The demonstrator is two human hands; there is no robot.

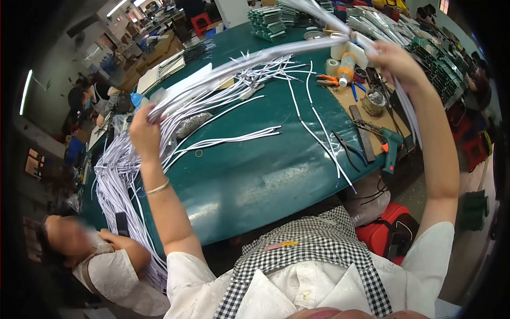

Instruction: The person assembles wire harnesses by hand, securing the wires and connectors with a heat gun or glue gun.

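Observation:
A bundle of white cables [255, 55] stretches above the table between my raised hands, its right part smeared by motion. My left hand [144, 133] is closed around the bundle's left end, over a large heap of white cables [114, 165]. Far to the right, my right hand [396, 63] grips the other end, and some strands hang down below its wrist. Several shorter white cables [234, 138] lie on the green table [239, 181] in front of me. Two thin white cables with dark marks [313, 130] lie farther right.
At the right table edge are a green glue gun [392, 149], pliers [350, 151], a metal bar [362, 133], an orange bottle [347, 66] and orange-handled cutters [328, 80]. Stacked green parts [265, 24] stand at the back. A co-worker [111, 260] sits at the left.

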